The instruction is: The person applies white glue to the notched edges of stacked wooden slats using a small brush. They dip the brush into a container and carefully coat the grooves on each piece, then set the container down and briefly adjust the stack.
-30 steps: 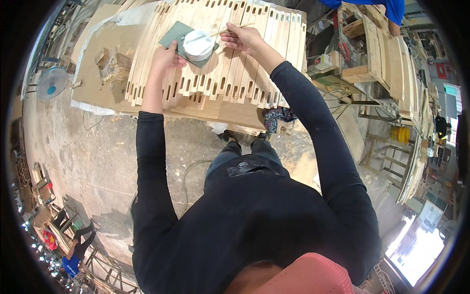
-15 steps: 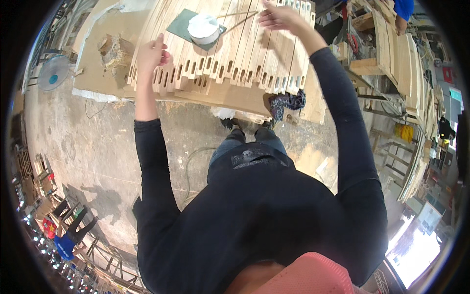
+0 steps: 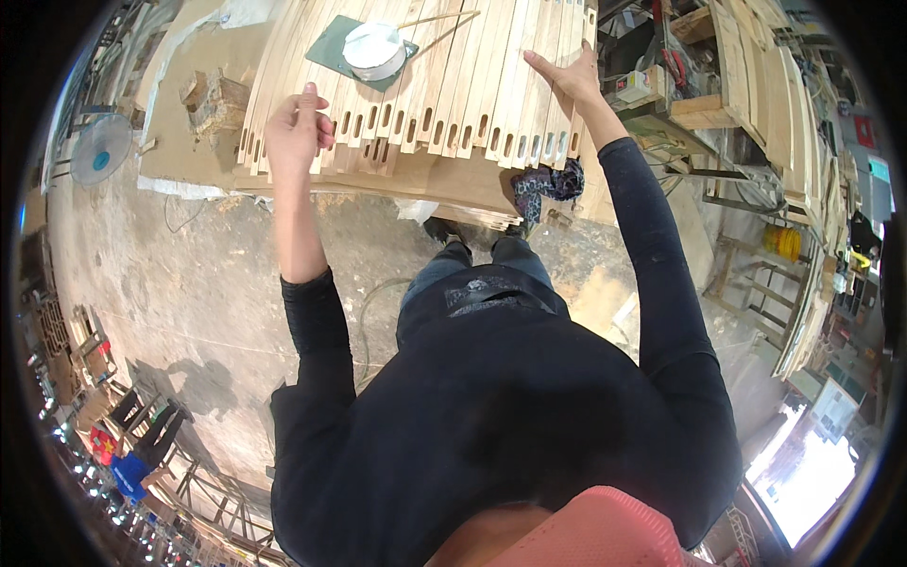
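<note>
A row of pale wooden slats [image 3: 453, 94] with slotted ends lies side by side on the worktable. My right hand [image 3: 574, 77] is at the row's right edge, thumb and fingers spread, with the outer slats between them. Over the left part of the row is my left hand [image 3: 298, 132], thumb raised and fingers loosely bent, with nothing visible in it. Between the hands, a round white-topped tub [image 3: 374, 51] stands on a dark green square board [image 3: 326, 49] laid on the slats. Beside the tub lie two thin sticks [image 3: 444, 33].
Broken-looking brown blocks [image 3: 215, 102] sit on the cardboard-covered table [image 3: 179, 156] at left. A patterned cloth [image 3: 548, 187] hangs at the front edge. A fan [image 3: 102, 149] stands at far left, stacked timber [image 3: 756, 104] at right. A person in blue [image 3: 132, 472] is far behind left.
My right hand has come down and right, from above the sticks to the row's right edge, its fingers spreading. My left hand has shifted slightly lower. The slats and tub appear slightly higher and leftward.
</note>
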A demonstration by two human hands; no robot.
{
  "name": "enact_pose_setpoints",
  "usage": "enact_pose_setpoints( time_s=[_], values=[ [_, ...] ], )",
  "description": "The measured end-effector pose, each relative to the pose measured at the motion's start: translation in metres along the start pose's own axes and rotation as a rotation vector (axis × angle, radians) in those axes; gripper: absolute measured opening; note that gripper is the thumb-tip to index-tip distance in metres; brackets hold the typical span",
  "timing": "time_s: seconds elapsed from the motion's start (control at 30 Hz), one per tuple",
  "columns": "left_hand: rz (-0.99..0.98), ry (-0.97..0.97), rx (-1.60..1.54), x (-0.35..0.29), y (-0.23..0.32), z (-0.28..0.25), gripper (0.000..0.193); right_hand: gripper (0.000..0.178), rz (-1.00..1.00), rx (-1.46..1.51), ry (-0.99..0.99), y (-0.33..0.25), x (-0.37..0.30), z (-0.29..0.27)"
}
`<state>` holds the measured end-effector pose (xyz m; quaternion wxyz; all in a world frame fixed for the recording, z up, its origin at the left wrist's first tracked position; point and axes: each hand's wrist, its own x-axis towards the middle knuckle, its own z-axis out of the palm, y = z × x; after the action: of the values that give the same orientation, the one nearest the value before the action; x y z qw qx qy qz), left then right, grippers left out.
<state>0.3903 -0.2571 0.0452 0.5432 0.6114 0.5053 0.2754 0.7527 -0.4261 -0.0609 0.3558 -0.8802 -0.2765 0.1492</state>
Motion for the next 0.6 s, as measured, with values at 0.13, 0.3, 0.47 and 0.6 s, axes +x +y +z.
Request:
enact_pose_setpoints(
  time_s=[0.13, 0.3, 0.47, 0.6],
  values=[
    [0.03, -0.079, -0.005, -0.013, 0.0, 0.03, 0.036, 0.121, 0.051, 0.161, -0.083, 0.017, 0.008, 0.001],
    [0.1, -0.209, 0.065, -0.022, -0.005, 0.076, 0.033, 0.114, 0.031, 0.184, -0.098, 0.02, 0.007, -0.001],
    [0.44, -0.234, 0.347, -0.032, 0.003, 0.132, 0.027, 0.108, 0.143, 0.361, -0.203, 0.007, -0.005, -0.013],
    [0.763, -0.315, 0.422, -0.027, 0.01, 0.18, 0.03, 0.081, 0.075, 0.396, -0.198, 0.019, 0.001, -0.024]
  ],
)
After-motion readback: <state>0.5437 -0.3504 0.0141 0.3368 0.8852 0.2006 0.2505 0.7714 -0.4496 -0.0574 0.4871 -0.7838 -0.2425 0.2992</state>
